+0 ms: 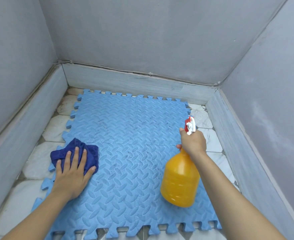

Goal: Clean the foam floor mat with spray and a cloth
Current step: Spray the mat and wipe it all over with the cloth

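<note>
Two bare forearms reach in from the bottom of the view, over the near toothed edge of the blue foam floor mat [125, 170]. Left hand [71, 174] lies flat, fingers [83, 159] straight and spread, pressing a crumpled dark blue cloth [89, 149] onto the mat's left side, right by the jagged left border. Right hand [193, 142] is curled round the neck of an orange spray bottle [180, 181], gripping just under the red and white trigger head [190, 126], with the bottle tilted and held over the mat's right half, its base nearest the camera. The mat is four interlocking tiles with a raised diamond-plate pattern, and dark speckles dot the middle around the seams. Its puzzle-tooth edges sit just short of the surroundings on every side, leaving thin strips of pale hexagonal floor tile [39, 163] showing left, right and at the far end. A grey-blue skirting kerb [142, 84] boxes the floor in on three sides, and plain lilac-grey walls [142, 32] rise above it, so the open room is mostly the mat's own centre.
</note>
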Available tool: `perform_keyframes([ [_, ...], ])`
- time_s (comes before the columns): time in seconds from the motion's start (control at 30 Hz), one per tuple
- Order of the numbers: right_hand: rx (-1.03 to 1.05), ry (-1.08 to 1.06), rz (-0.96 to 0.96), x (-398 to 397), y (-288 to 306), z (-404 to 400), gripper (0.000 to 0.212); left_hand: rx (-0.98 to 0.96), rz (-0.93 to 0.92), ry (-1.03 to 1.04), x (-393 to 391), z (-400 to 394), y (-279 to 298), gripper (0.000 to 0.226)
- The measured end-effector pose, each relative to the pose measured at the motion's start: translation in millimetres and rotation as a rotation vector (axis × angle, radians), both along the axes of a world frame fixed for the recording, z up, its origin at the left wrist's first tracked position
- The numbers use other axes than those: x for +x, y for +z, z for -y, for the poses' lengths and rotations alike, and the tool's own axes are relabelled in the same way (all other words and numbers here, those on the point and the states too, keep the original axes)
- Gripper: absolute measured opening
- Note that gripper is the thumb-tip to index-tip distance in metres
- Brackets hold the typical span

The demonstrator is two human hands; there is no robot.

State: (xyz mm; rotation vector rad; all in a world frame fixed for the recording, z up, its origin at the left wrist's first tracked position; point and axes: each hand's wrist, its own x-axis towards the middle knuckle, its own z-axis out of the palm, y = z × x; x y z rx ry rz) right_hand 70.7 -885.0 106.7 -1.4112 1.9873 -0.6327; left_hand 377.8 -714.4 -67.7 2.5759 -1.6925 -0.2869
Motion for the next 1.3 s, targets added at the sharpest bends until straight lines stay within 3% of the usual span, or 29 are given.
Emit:
perform_keyframes([
  [0.17,-0.018,0.025,-0.011,2.9,-0.7,-3.3,0.026,0.076,0.002,0.011,-4.1,0.5,8.4,0.08],
  [0.33,-0.008,0.059,-0.001,6.5,2.0,-3.9,0.03,0.061,-0.038,0.006,-2.4,-1.2,9.9,0.086],
  [0.47,0.117,0.299,-0.093,24.2,-4.5,-27.0,0.031,0.094,-0.069,0.001,-1.3,-2.4,14.9,0.089],
  [0.57,0.159,0.5,-0.214,34.1,-13.7,-54.1,0.03,0.103,-0.125,-0.004,2.0,-0.8,19.4,0.072],
  [0.73,0.268,0.593,-0.216,25.7,-11.0,-97.9,0.038,0.14,-0.169,-0.05,11.0,-1.2,26.6,0.063],
  [0.97,0.302,0.809,-0.282,11.8,-22.9,-181.0,0.029,0.127,-0.144,-0.035,4.3,-3.1,25.5,0.062],
  [1.17,0.382,0.806,-0.255,-18.3,-14.1,-214.4,0.026,0.137,-0.147,-0.045,6.4,-4.2,26.1,0.061],
  [1.3,0.351,0.548,-0.188,-67.0,-4.1,-216.5,0.027,0.116,-0.168,-0.082,0.1,-1.0,21.1,0.06],
])
